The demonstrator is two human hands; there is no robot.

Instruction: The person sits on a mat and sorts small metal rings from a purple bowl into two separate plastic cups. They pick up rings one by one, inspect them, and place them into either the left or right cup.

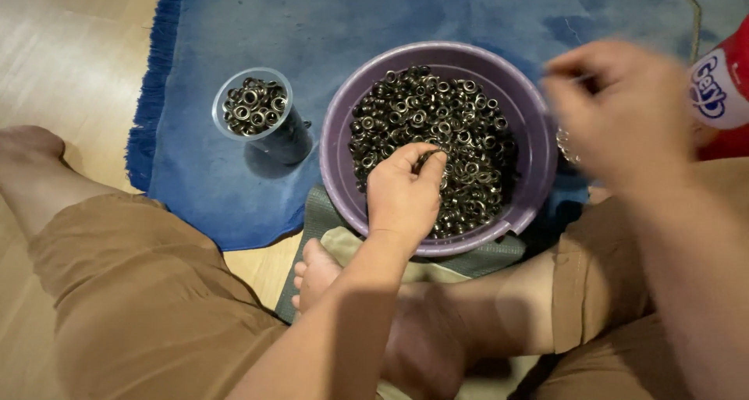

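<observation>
Red package [729, 96] at the far right edge, partly cut off, with a white oval label patch bearing blue lettering; it sits just behind the right hand [620, 115].

Purple round bowl [343, 119] sits on the blue rug [312, 25], centre frame, full of small dark metal eyelets [460, 127], ring-shaped, lying in a loose heap with no common direction.

Left hand [402, 193] is over the near side of the bowl, fingers pinched narrow on a small stack of eyelets [427, 160]; the stack's long axis tilts up and to the right, away from the wrist.

Right hand is blurred above the bowl's right rim, fingers curled in; it seems to grip something thin, but I cannot tell what.

Clear plastic cup [269, 127] left of the bowl, standing on the rug, slightly tilted toward the camera, part-filled with the same eyelets. Bare foot [316, 271] just below the bowl, on a green cloth [312, 213]. Wooden floor [70, 49] at left.
</observation>
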